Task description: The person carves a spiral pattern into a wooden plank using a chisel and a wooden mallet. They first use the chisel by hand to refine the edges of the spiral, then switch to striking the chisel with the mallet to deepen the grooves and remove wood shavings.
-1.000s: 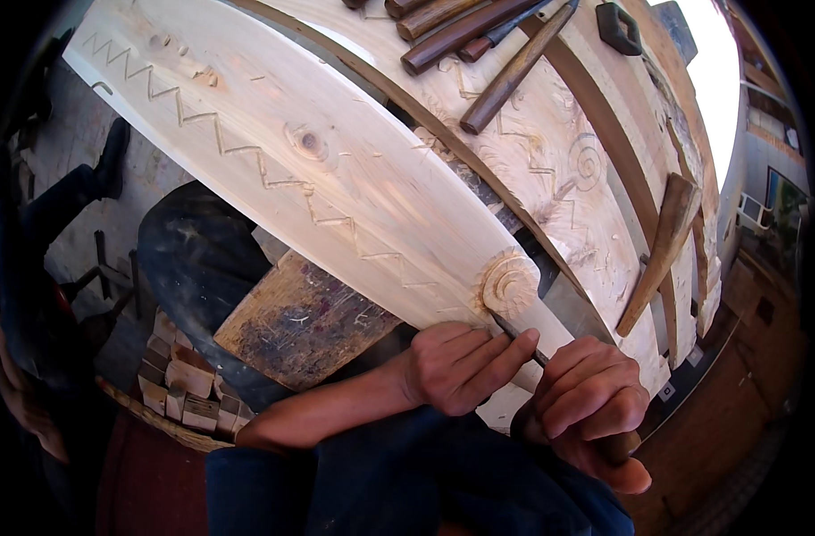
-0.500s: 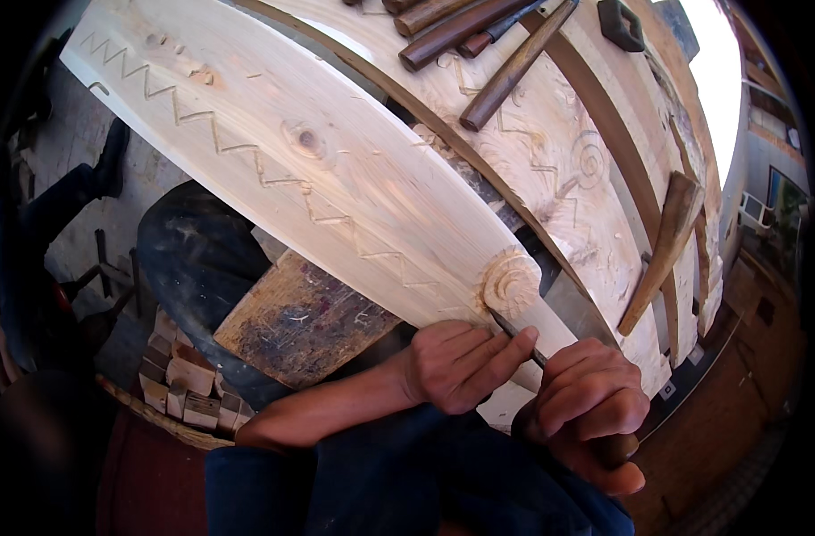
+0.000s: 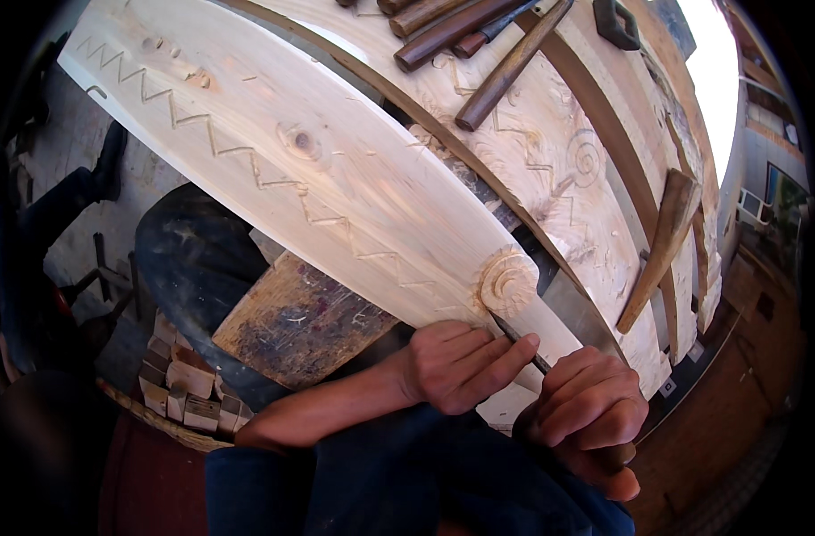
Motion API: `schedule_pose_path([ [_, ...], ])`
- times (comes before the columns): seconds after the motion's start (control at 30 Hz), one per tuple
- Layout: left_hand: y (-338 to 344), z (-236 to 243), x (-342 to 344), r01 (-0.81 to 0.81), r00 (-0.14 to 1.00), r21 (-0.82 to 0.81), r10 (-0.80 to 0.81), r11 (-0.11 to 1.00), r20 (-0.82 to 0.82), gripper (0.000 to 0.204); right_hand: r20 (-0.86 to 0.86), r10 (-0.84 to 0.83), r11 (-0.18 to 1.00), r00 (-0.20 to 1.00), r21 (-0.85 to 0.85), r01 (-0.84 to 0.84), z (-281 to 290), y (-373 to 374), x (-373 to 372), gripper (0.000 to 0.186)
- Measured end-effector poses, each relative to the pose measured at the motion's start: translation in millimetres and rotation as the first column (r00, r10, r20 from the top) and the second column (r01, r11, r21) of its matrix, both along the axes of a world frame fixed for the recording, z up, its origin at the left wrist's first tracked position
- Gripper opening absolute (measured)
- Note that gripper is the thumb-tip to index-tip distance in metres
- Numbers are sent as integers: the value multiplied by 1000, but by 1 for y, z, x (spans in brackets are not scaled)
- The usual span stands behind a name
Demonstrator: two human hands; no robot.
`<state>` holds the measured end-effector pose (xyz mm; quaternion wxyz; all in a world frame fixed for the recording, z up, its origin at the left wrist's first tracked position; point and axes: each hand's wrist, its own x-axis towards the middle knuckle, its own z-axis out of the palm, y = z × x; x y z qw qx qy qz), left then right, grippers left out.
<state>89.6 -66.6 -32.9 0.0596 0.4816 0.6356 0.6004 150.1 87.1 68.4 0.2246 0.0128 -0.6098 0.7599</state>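
A long pale wooden plank (image 3: 336, 179) with a carved zigzag line runs diagonally across the view. A carved spiral (image 3: 508, 284) sits near its lower end. My right hand (image 3: 590, 415) is closed around the handle of a chisel (image 3: 514, 338), whose blade meets the wood just below the spiral. My left hand (image 3: 465, 364) rests on the plank's edge, its fingers pinching the chisel's blade.
Several wooden-handled chisels (image 3: 479, 40) lie on a second carved plank (image 3: 550, 152) behind. A wooden mallet (image 3: 662, 246) rests at the right. Below the plank are a worn board (image 3: 291, 322), a dark round object (image 3: 193, 259) and a basket of small wood blocks (image 3: 179, 393).
Both hands stay at the spiral with the chisel; the view has shifted only slightly.
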Motion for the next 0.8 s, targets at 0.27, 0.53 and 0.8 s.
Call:
schedule_pose_path([
  [0.27, 1, 0, 1, -25, 1000, -5, 26, 1000, 7, 36, 9, -25, 1000, 1000, 18, 25, -3, -2, -3, 77],
  [0.53, 5, 0, 2, -59, 998, -11, 59, 998, 1, 36, 29, -54, 996, 998, -63, 56, -4, 4, -3, 75],
  [0.8, 3, -1, 4, -36, 999, -11, 36, 999, -2, 37, 18, -1, 995, 1000, -102, 3, -3, 5, 1, 75],
])
